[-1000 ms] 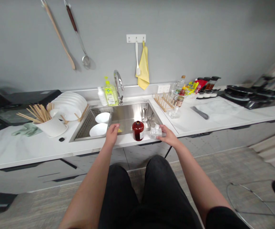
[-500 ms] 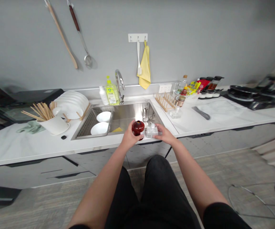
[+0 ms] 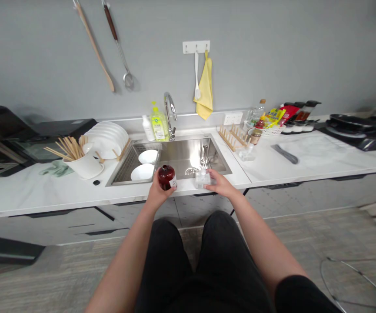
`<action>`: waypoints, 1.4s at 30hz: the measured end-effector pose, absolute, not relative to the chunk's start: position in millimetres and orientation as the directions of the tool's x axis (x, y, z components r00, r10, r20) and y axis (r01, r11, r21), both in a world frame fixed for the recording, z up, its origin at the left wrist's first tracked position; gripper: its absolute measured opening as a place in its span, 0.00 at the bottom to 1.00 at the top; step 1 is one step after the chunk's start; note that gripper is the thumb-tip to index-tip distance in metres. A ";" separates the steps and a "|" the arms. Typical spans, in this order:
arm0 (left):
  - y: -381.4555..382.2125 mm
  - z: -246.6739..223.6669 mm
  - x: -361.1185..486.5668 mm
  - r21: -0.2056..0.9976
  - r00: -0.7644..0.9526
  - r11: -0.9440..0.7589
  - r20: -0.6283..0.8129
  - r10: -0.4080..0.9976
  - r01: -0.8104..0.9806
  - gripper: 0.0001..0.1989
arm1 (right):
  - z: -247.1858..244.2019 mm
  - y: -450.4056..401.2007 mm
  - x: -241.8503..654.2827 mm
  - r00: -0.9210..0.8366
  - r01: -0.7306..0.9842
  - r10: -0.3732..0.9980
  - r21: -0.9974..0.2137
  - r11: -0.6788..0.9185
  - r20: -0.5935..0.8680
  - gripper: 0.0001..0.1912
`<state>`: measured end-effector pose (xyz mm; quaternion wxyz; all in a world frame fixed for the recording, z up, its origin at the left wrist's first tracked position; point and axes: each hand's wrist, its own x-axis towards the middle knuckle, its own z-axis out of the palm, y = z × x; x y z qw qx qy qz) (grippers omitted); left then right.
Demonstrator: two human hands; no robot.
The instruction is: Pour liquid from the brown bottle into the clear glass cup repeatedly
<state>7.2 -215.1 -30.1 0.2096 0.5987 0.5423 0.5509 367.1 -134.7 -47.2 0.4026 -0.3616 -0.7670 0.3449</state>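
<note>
My left hand (image 3: 158, 190) is wrapped round a dark red-brown bottle (image 3: 166, 176) with an uncapped neck and a pale label, held over the counter's front edge. Fingers of my right hand (image 3: 219, 183) close on a small clear glass bottle (image 3: 202, 177) at the sink's front rim; whether it rests on the counter I cannot tell. Behind both hands lies the steel sink (image 3: 183, 152). A small black cap (image 3: 96, 182) sits on the counter to the left.
White bowls (image 3: 142, 172) stand in the rack at the sink's left. Farther left are a chopstick holder (image 3: 84, 167) and stacked plates (image 3: 108, 137). A faucet (image 3: 170, 114) rises behind the sink. To the right are a wooden rack (image 3: 233, 137) and another clear bottle (image 3: 247, 153).
My left hand has moved left with the red-brown bottle, away from the clear bottle. The right hand still holds the clear one. The view has shifted slightly.
</note>
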 end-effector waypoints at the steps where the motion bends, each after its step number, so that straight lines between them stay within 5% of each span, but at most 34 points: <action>1: -221.5 -31.4 9.0 0.828 -0.220 -0.355 0.479 0.849 0.434 0.54 | -45.5 -135.3 364.6 -0.425 0.269 0.824 -0.818 0.509 0.374 0.40; 5: -258.3 -31.1 30.5 0.699 -0.406 -0.362 0.676 0.615 0.617 0.26 | -42.8 -136.2 363.4 -0.432 0.261 0.816 -0.813 0.520 0.383 0.41; 8: -272.1 -20.1 68.2 0.575 -0.137 -0.463 0.714 0.687 0.674 0.11 | -44.3 -135.2 367.2 -0.426 0.259 0.814 -0.809 0.528 0.396 0.43; 10: -264.4 -9.2 97.2 0.574 0.033 -0.500 0.635 0.772 0.649 0.14 | -45.5 -134.1 369.3 -0.419 0.247 0.806 -0.802 0.543 0.417 0.44; 17: -204.1 27.4 149.6 0.641 -0.058 -0.291 0.466 0.883 0.710 0.24 | -49.7 -133.8 369.9 -0.409 0.186 0.811 -0.831 0.523 0.419 0.51; 21: -191.3 61.1 148.2 0.401 0.231 -0.463 0.504 0.832 0.790 0.31 | -51.3 -136.4 369.9 -0.397 0.161 0.804 -0.829 0.536 0.443 0.50; 24: -179.1 91.1 143.7 0.183 0.510 -0.592 0.353 0.784 0.785 0.24 | -51.3 -140.9 370.7 -0.398 0.180 0.785 -0.799 0.573 0.474 0.49; 28: -158.2 112.9 141.7 0.075 0.689 -0.700 0.131 0.713 0.710 0.18 | -50.9 -152.3 368.5 -0.375 0.316 0.764 -0.702 0.638 0.525 0.43; 35: -142.3 107.4 138.0 0.086 0.700 -0.707 0.093 0.708 0.702 0.17 | -50.7 -170.4 357.5 -0.263 0.403 0.690 -0.573 0.714 0.675 0.36; 42: -135.7 112.2 135.6 0.121 0.721 -0.722 0.062 0.691 0.681 0.17 | -47.5 -172.5 358.1 -0.298 0.414 0.706 -0.579 0.702 0.642 0.35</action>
